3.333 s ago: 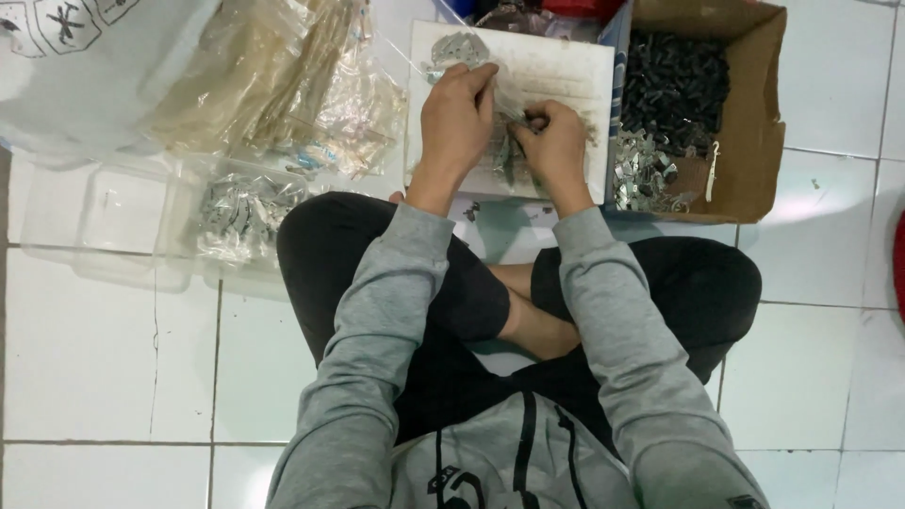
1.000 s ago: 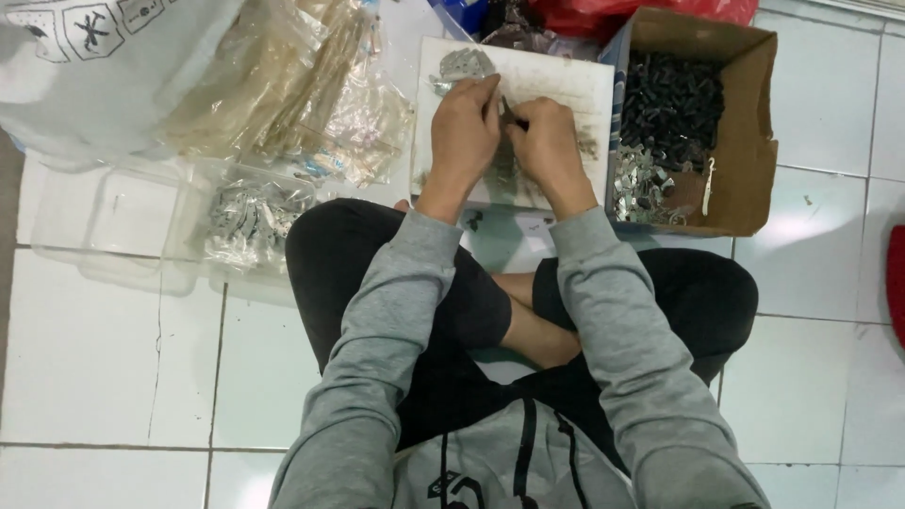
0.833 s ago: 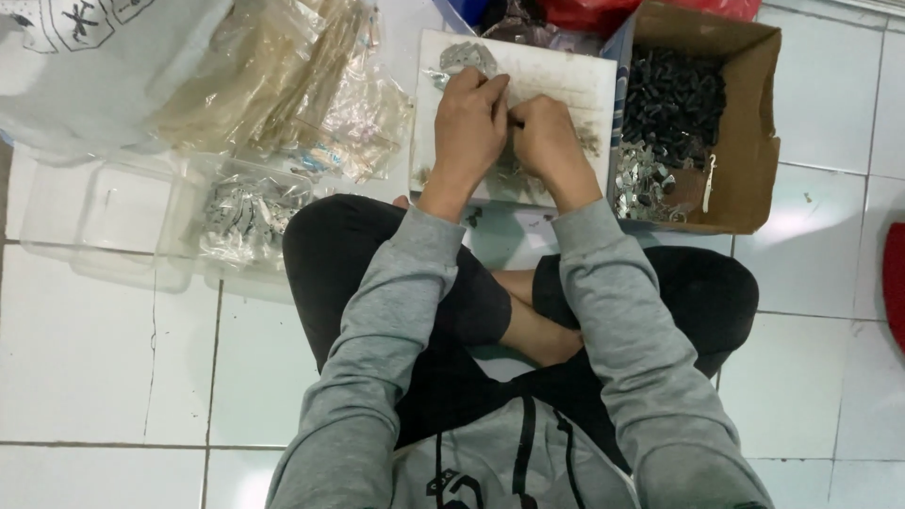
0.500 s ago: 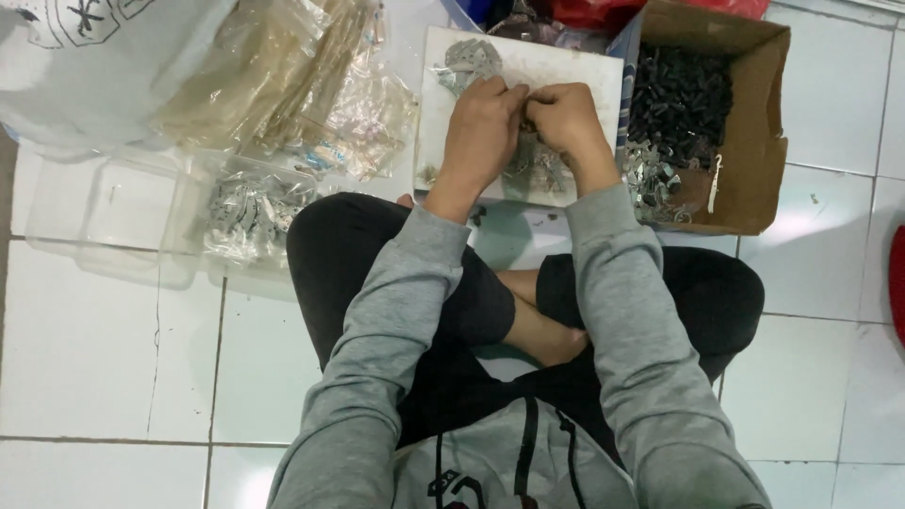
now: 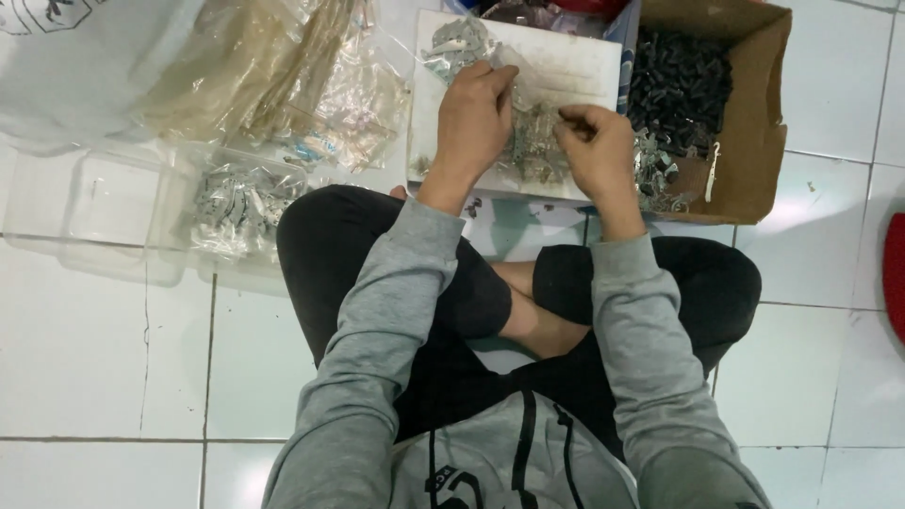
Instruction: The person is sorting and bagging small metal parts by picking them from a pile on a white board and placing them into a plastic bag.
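Two hands at work: both are over a white board on the floor, in front of a person sitting cross-legged in grey sleeves.
Far left: a large white plastic sack (image 5: 66,66) lies on the white floor tiles (image 5: 94,358).
Clear tubs: a see-through plastic tub (image 5: 94,203) stands empty-looking beside a second one (image 5: 236,203) that holds small silvery metal pieces.
Bags: a heap of clear plastic bags (image 5: 283,75) lies behind the tubs, just left of the board.
Board: the white board (image 5: 575,66) lies flat between the bags and the box; a small heap of silvery metal parts (image 5: 452,42) rests on its far left corner.
Left hand (image 5: 476,118): back upward, fingers curled down and together onto a small clear packet (image 5: 533,141) of metal pieces lying mid-board; what exactly the fingertips pinch cannot be told.
Packet: on the board, between the two hands, touching both.
Right hand (image 5: 599,151): fingers bent inward, thumb and forefinger closed on the packet's right edge or a small piece there; which one cannot be told.
Box: a brown cardboard box (image 5: 759,113) stands touching the board's right side, with dark small parts (image 5: 679,80) at the back and silvery ones (image 5: 655,170) at the front.
Far right: a red rim (image 5: 896,273) shows at the frame edge.
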